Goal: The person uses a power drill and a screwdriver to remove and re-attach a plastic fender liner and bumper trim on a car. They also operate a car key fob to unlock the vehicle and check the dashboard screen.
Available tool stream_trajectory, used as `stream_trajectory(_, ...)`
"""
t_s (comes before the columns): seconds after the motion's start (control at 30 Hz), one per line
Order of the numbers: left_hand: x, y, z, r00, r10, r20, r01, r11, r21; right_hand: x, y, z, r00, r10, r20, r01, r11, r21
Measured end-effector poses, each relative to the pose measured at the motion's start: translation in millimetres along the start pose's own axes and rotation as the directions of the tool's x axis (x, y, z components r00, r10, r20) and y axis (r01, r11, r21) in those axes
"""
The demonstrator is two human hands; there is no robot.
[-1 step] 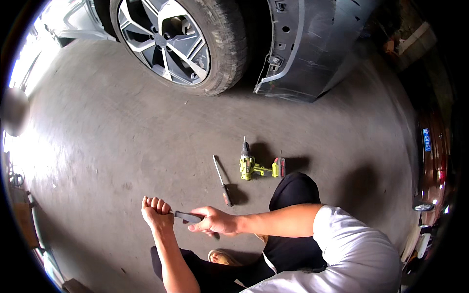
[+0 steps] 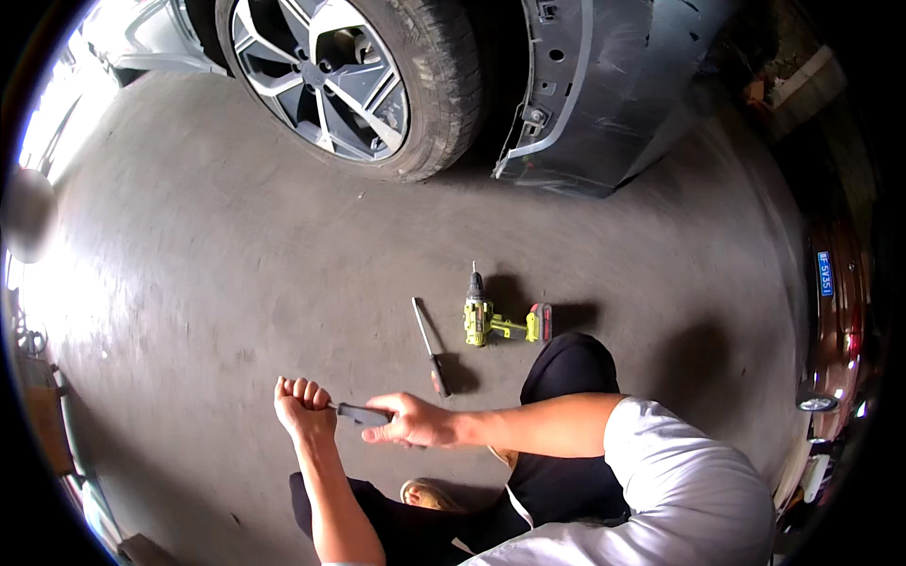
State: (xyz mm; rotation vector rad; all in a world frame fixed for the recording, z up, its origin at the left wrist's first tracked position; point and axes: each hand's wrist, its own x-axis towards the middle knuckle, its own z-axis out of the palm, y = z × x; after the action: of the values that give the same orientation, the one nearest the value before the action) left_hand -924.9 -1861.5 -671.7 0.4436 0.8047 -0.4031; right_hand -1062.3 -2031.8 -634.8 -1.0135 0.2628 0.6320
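Evidently R hand [image 2: 412, 421] grips grey-handled tool [image 2: 362, 414], prob. light/stiff, best held by handle [image 2: 368, 416], L hand [image 2: 305, 406] fisted round shaft [image 2: 332, 407], 9 o'clock.

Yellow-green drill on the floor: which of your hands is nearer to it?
Right. The right hand is nearer, a little to the left of the drill and closer to the person's body; the left hand is well farther left, beyond the right.
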Motion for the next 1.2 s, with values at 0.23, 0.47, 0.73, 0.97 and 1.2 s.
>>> stream_trajectory(0.23, 0.7, -30.1, -8.5, 0.990, 0.107, -0.095, -0.047, 0.872, 0.488, 25.3, 33.6, -49.6, 0.970, 0.231, -0.073, -0.233, 0.972, -0.023)
stream_trajectory(0.47, 14.7, -26.2, -29.4, 0.952, 0.278, 0.129, -0.237, 0.401, 0.885, 31.8, 57.8, -132.9, 0.220, 0.036, -0.975, -0.187, 0.982, -0.006)
stream_trajectory(0.73, 47.0, -159.9, -62.7, 0.912, -0.240, 0.334, -0.411, -0.556, 0.722, -84.6, 103.6, -342.1, -0.335, -0.096, -0.937, -0.642, 0.752, 0.153)
stream_trajectory(0.97, 22.5, -143.9, -67.6, 0.880, -0.416, 0.230, -0.473, -0.722, 0.505, -46.1, 53.2, -263.0, 0.403, -0.339, -0.850, -0.808, 0.304, -0.505)
stream_trajectory(1.2, 10.1, -140.0, -1.9, 0.870, -0.290, 0.399, -0.491, -0.440, 0.752, -13.5, 130.1, -310.9, 0.520, -0.127, -0.845, -0.819, 0.207, -0.535)
